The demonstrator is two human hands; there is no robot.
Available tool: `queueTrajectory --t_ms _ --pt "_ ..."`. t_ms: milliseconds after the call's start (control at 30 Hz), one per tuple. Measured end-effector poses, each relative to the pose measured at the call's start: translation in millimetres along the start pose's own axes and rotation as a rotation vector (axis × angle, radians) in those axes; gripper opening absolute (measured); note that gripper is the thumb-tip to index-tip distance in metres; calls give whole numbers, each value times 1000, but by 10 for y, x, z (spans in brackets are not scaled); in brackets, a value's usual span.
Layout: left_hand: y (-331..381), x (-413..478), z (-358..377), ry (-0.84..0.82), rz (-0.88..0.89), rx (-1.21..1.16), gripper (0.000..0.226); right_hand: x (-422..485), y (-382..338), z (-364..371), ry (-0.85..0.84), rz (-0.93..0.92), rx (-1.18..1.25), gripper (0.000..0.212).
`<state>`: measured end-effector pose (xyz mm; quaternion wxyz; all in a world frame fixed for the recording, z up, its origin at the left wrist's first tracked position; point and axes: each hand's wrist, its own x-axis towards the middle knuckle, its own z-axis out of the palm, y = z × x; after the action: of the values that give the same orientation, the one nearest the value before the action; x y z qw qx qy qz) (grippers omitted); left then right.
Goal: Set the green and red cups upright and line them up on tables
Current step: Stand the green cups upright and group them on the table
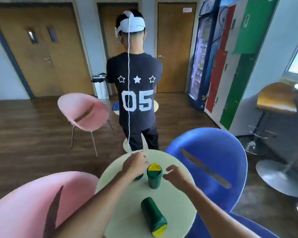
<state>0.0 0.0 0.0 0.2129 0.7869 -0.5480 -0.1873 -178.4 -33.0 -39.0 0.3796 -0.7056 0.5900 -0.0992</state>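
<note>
Low centre of the frame: a round pale table (175,200), three green cups on it. Upright cup (154,176) with yellow lid standing near the table's middle, between the two hands. Lying cup (153,216) toppled at the lower centre, long axis running from upper left to lower right, yellow lid toward the bottom edge of the frame, base pointing up toward the upright one. Third dark green cup (138,176) mostly hidden under the left hand (135,164); upright or tipped, impossible to tell. Left hand curled down over that hidden cup, fingers bent and close together, apparently closing on it, though real contact cannot be confirmed. Right hand (176,174) just right of the upright cup, apart from it, fingers loosely curled and slightly spread, holding nothing. Lying cup well below both hands, roughly between the two forearms, a little nearer the right hand. Probably the next one to be raised, by gripping the side and swinging the lid end upward. No red cups visible here.
</note>
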Motion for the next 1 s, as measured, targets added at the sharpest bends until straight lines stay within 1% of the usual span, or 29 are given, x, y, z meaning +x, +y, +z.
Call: queueTrajectory --t_ms 33,100,133,200,333,433,500,567,633,733,833,900,1000 --pt "-89 109 113 -52 -18 33 24 69 147 176 -27 57 -14 40" --pt "-268 314 365 -123 -20 12 13 175 455 545 -116 147 13 47" --pt "-386 428 491 -156 -53 -12 14 176 607 717 -170 195 46 51" --pt "-587 656 727 -187 -56 -64 21 153 836 1032 -241 270 104 65" --pt "-825 1114 1043 -226 -17 -165 32 83 1043 1524 -257 349 164 102" --pt "-891 1382 1201 -273 17 -213 44 13 1068 1784 -195 405 201 114" --pt "-928 1522 1292 -321 34 -243 54 0 1048 1902 -126 435 213 114" --pt "-977 1626 1380 -390 42 -252 62 13 1028 2008 -72 454 230 109" --pt "-1021 1691 1453 -458 45 -271 62 17 990 2067 -37 470 261 103" --pt "-1071 1750 1520 -522 69 -328 57 26 869 2061 23 493 290 96" --pt "-1099 1796 1558 -525 64 -354 54 69 694 2020 118 498 316 91" --pt "-1108 1820 1567 -523 58 -365 55 140 560 1984 186 485 287 88" --pt "-1110 1815 1562 -521 56 -381 55 300 349 1921 254 496 219 90"
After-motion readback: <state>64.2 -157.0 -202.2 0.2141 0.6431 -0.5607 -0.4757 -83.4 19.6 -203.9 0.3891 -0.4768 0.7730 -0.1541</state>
